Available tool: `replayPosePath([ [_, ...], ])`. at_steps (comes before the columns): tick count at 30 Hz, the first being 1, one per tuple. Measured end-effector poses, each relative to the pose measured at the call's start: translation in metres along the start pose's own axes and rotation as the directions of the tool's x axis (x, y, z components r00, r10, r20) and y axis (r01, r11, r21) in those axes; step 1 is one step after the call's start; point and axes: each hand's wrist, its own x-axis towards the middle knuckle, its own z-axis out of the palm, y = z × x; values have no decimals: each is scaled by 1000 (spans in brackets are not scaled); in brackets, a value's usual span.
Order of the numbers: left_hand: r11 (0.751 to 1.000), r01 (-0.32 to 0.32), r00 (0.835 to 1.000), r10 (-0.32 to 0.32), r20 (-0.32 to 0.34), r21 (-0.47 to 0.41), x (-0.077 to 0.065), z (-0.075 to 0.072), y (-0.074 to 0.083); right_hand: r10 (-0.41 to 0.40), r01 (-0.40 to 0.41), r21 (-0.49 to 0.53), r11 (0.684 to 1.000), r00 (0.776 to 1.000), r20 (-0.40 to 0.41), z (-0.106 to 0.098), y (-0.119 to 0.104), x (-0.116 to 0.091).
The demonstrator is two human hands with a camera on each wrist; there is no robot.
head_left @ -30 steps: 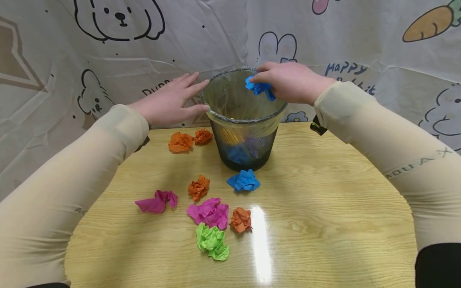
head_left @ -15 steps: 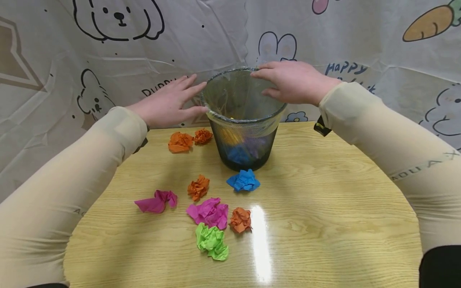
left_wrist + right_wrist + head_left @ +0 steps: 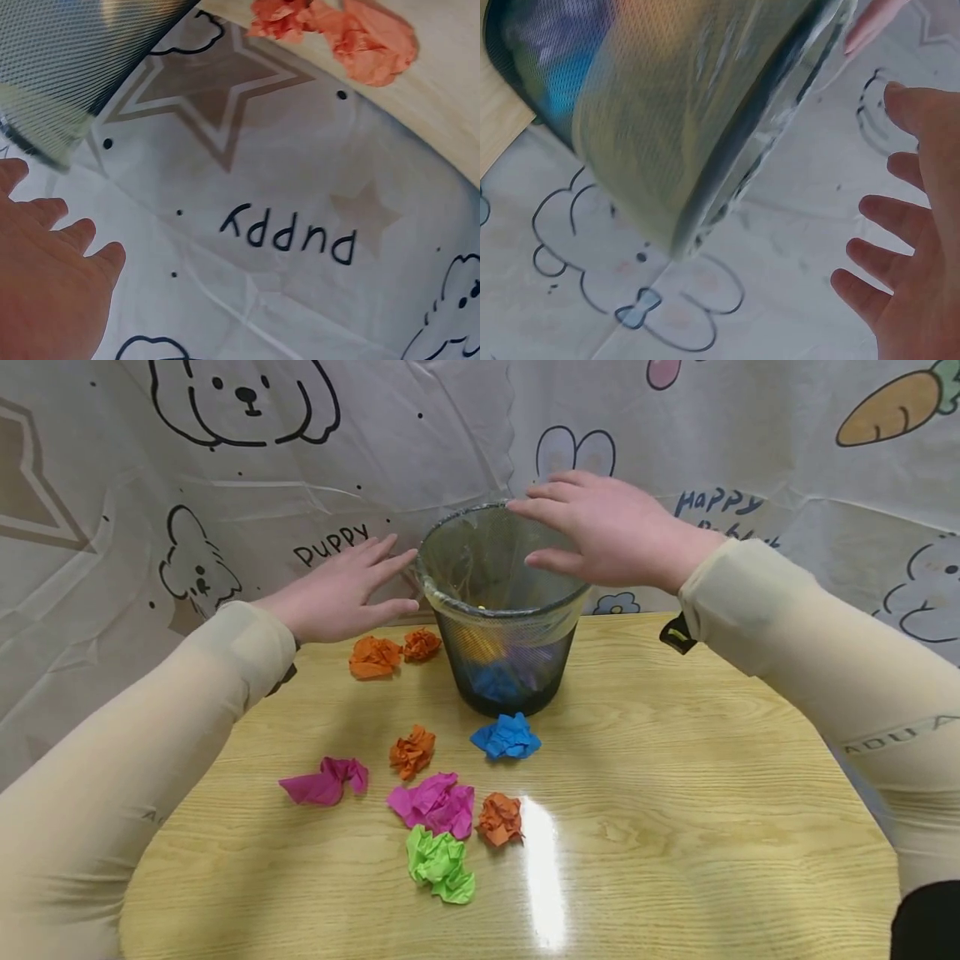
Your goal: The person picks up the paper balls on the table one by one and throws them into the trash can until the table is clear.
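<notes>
A black mesh wastebasket [image 3: 517, 647] with a clear yellowish liner over its rim stands at the back of the table. Blue, purple and yellow-orange paper shows through its mesh. My right hand [image 3: 611, 531] hovers over the basket's right rim with its fingers spread and nothing in it. To the left of the rim is my left hand [image 3: 337, 589], fingers extended and holding nothing. Just below that hand lie two orange paper balls [image 3: 375, 657]. The right wrist view shows the right hand [image 3: 915, 217] apart from the basket's rim [image 3: 727, 150].
In front of the basket lies a blue paper ball [image 3: 506, 737]. Nearer are an orange ball [image 3: 412, 752], another orange ball [image 3: 500, 819], a pink ball [image 3: 433, 804], a pink twisted piece [image 3: 327, 781] and a green ball [image 3: 441, 864]. A printed cloth [image 3: 420, 452] hangs behind the wooden table [image 3: 675, 777].
My right hand has let go of a blue paper ball over the basket, and its fingers have straightened. Both hands have since drawn slightly outward from the rim, the left one also lower.
</notes>
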Motion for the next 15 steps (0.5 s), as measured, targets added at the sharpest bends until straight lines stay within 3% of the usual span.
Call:
replayPosePath([
  [6, 1000, 16, 1000, -15, 5, -14, -12, 17, -10, -176, 174, -34, 984, 980, -95, 1, -26, -12],
  [12, 1000, 6, 1000, -6, -14, -30, -21, 33, -13, -383, 377, -71, 924, 909, -166, 17, -58, -31],
  [15, 999, -31, 999, 29, -38, -30, -27, 43, -8, -447, 441, -71, 894, 881, -156, 27, -74, -45],
])
